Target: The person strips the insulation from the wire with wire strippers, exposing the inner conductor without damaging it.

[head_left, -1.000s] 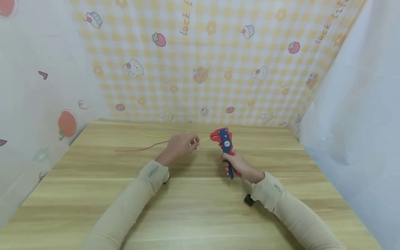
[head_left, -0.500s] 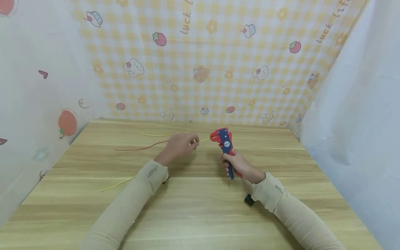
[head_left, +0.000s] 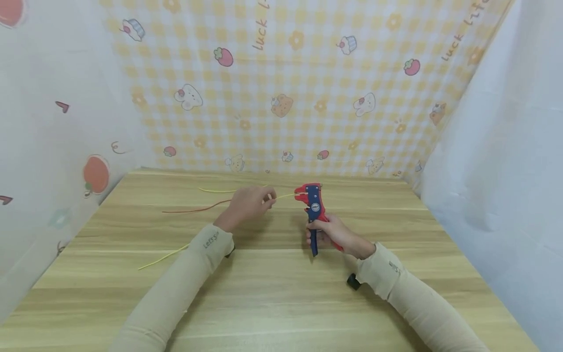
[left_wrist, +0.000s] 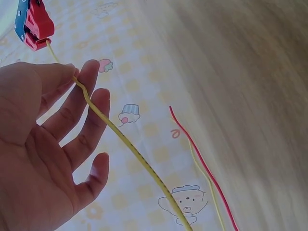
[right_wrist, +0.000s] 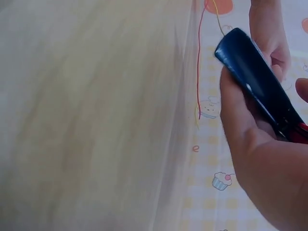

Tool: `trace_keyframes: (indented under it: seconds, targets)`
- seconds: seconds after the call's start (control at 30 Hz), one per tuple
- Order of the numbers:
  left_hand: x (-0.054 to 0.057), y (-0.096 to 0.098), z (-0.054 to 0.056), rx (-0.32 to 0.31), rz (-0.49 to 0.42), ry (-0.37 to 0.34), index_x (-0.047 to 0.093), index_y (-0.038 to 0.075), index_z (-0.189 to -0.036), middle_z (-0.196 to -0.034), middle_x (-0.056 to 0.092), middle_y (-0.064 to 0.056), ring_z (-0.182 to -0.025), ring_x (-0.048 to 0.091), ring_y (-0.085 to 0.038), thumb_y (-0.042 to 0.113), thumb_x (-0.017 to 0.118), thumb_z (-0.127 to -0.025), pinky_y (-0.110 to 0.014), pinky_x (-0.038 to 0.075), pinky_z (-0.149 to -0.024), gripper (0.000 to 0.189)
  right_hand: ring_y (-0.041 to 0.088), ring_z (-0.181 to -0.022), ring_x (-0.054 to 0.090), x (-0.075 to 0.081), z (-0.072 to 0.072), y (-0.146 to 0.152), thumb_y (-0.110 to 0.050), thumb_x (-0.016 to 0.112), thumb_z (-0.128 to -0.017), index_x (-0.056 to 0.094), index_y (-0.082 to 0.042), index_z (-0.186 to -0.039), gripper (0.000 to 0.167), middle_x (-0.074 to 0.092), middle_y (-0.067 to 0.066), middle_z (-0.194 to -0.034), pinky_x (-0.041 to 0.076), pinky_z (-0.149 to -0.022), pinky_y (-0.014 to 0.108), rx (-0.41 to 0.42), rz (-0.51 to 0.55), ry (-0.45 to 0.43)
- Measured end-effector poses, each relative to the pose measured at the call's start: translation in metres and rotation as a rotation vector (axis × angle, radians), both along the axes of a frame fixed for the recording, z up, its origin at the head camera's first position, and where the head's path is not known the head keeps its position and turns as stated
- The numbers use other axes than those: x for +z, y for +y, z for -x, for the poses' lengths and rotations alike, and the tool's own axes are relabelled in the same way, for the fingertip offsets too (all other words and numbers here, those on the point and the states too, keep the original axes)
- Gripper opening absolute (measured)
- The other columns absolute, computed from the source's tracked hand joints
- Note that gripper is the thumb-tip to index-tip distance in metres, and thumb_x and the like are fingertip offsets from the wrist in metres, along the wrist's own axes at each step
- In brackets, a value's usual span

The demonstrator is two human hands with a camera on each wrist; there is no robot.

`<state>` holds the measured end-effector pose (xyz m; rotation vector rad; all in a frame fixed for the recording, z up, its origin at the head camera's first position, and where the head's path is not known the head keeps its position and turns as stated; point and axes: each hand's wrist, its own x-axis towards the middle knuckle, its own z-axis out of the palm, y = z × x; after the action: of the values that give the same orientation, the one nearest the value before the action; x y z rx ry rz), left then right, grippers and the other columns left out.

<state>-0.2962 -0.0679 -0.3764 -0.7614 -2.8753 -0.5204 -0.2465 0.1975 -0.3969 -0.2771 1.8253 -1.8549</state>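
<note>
My left hand point(head_left: 251, 203) pinches a thin yellow wire point(left_wrist: 130, 144) between thumb and forefinger. In the left wrist view its other fingers are spread loosely. The wire's short front length runs to the nose of a red and blue wire stripper point(head_left: 314, 208), its tip at the red jaws; how deep it sits is unclear. My right hand point(head_left: 336, 234) grips the stripper's handles, which stand apart. In the right wrist view the blue handle point(right_wrist: 255, 72) lies along the fingers. Left of the left forearm a yellow wire end point(head_left: 162, 257) shows, the rest hidden under the sleeve.
A red wire point(head_left: 191, 211) lies on the wooden table point(head_left: 272, 303) behind the left hand, which hides part of it. Farther back lies another yellow wire point(head_left: 220, 190). A patterned cloth point(head_left: 255, 142) rises at the table's far edge. White sheets hang at both sides.
The stripper's handles have spread apart, and its head has turned slightly more upright. My left hand has shifted a little left, still pinching the yellow wire. The yellow end by the forearm came into view.
</note>
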Motion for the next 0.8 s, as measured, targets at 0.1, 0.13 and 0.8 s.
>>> trace_keyframes:
  seconds: [0.1,0.13,0.8]
  targets:
    - [0.0,-0.001,0.001,-0.005,0.005,0.005,0.07,0.019,-0.104,-0.097,0.075,0.002,-0.075,0.068,-0.013,0.026,0.062,-0.098,-0.023,0.039,-0.045,0.012,0.019,-0.076,0.069,0.001,0.0,0.0,-0.013,0.056,-0.096,0.046,0.003,-0.113,0.026,0.064,0.006,-0.085,0.058,-0.079,0.043,0.016,0.003,0.007]
    - [0.0,-0.002,0.001,-0.006,0.009,0.004,0.07,0.019,-0.104,-0.097,0.075,0.002,-0.076,0.068,-0.014,0.026,0.062,-0.098,-0.023,0.039,-0.045,0.013,0.02,-0.077,0.069,0.001,-0.001,0.001,-0.013,0.055,-0.096,0.045,0.003,-0.114,0.026,0.064,0.007,-0.085,0.058,-0.08,0.043,0.018,0.004,0.007]
    - [-0.003,-0.011,0.004,0.008,0.048,-0.07,0.07,0.019,-0.105,-0.101,0.075,-0.001,-0.093,0.07,-0.019,0.027,0.062,-0.098,-0.031,0.051,-0.063,0.013,0.019,-0.078,0.068,0.004,-0.004,0.005,-0.014,0.055,-0.097,0.045,0.004,-0.113,0.026,0.064,0.008,-0.088,0.058,-0.081,0.043,0.049,0.007,-0.011]
